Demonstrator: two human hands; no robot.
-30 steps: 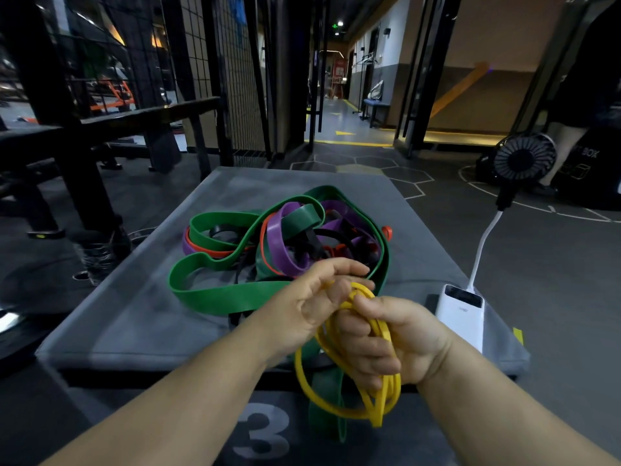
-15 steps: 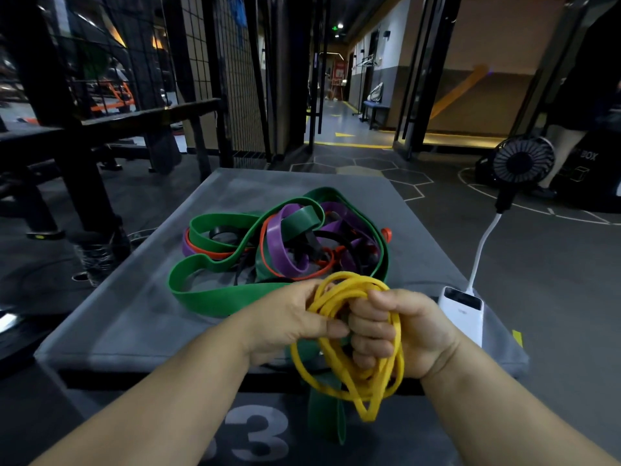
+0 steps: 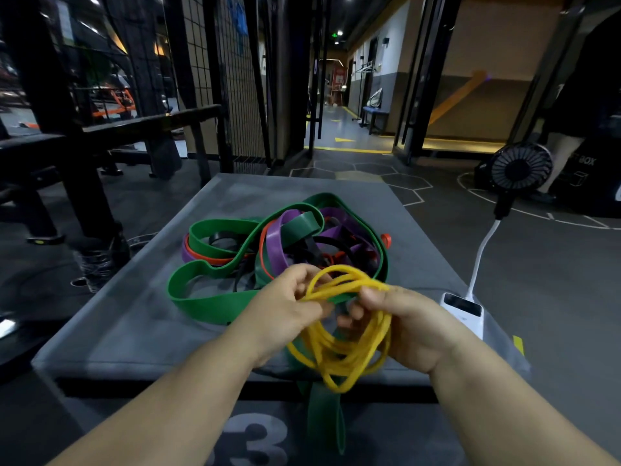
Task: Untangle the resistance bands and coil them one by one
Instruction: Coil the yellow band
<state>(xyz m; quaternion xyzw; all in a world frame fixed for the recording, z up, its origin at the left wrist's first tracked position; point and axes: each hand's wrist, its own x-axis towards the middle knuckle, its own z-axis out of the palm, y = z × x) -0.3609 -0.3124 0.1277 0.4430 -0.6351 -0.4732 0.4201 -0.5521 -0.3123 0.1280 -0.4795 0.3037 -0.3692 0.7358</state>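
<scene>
The left hand (image 3: 285, 307) and right hand (image 3: 403, 326) both grip the yellow band (image 3: 339, 356), seemingly nearly coiled. The other bands (image 3: 215, 299) lie tangled on the desk (image 3: 134, 324), not yet sorted.

At lower centre of the frame, a left hand (image 3: 285, 307) and a right hand (image 3: 403, 326) meet over the near edge of a padded platform (image 3: 134, 324), both gripping a looped band (image 3: 339, 359). Behind them a tangle of bands (image 3: 285, 243) lies mid-platform, with one strap (image 3: 324, 422) trailing over the front edge. A power bank (image 3: 465, 309) sits at the platform's right edge, with a fan (image 3: 521, 166) beyond it, upper right.
</scene>
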